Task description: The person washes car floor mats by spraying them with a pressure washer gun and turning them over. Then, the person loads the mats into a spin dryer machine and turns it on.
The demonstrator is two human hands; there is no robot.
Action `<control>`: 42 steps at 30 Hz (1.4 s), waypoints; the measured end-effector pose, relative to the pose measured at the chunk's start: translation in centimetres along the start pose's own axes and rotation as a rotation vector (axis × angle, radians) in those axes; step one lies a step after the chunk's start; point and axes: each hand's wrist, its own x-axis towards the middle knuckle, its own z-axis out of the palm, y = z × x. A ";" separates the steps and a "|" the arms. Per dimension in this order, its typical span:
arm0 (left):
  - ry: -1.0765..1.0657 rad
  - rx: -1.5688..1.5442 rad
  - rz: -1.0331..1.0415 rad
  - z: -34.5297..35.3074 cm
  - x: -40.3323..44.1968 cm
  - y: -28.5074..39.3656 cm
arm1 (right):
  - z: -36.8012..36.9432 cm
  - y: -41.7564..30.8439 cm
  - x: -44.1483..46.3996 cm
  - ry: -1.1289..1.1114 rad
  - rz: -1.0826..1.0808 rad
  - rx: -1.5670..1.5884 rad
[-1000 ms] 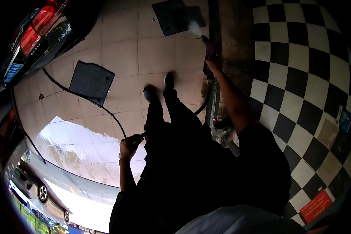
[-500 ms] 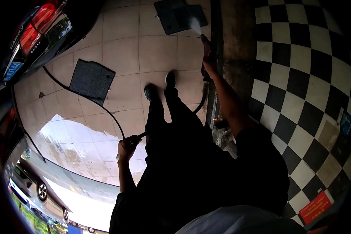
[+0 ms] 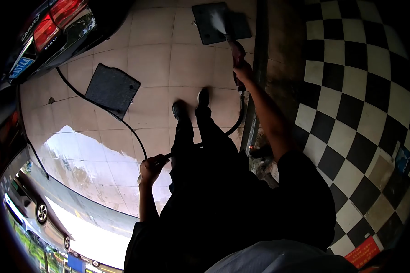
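Note:
My right hand [image 3: 243,71] is wrapped round the grip of a dark red spray gun [image 3: 238,53]. White spray leaves its nozzle and strikes a dark floor mat [image 3: 239,25] lying flat on the tiles ahead. A black hose [image 3: 239,119] runs from the bottom of the gun, passes by my legs and reaches my left hand [image 3: 151,169], whose fingers are closed round it. Beyond that hand the hose continues over the tiles, along the edge of a second dark mat [image 3: 113,90], toward the car at upper left.
A black car [image 3: 54,36] with red tail lights stands at upper left. Black and white checkered tiles [image 3: 346,91] lie on my right past a dark channel [image 3: 259,59]. A red sign [image 3: 362,253] is at lower right. Another car [image 3: 36,218] is parked outside at lower left.
The spray gun in my right hand has swung left, and its spray has moved toward the middle of the far mat. My left hand keeps hold of the hose. The whole view has shifted slightly.

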 end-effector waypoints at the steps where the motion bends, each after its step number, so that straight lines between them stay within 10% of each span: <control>1: -0.003 -0.017 0.007 -0.1 0.2 0.2 | -0.1 -0.4 0.2 -0.046 -0.029 0.015; 27: 0.000 -0.013 0.088 0.1 0.8 0.4 | -5.2 5.0 -3.6 0.143 0.361 0.352; 37: -0.073 0.032 0.031 -0.5 -1.4 -2.1 | 3.5 6.0 -5.0 -0.167 0.132 0.112; 42: -0.057 0.067 0.012 -0.5 -1.5 -2.0 | 2.8 7.1 -3.8 0.040 0.057 0.016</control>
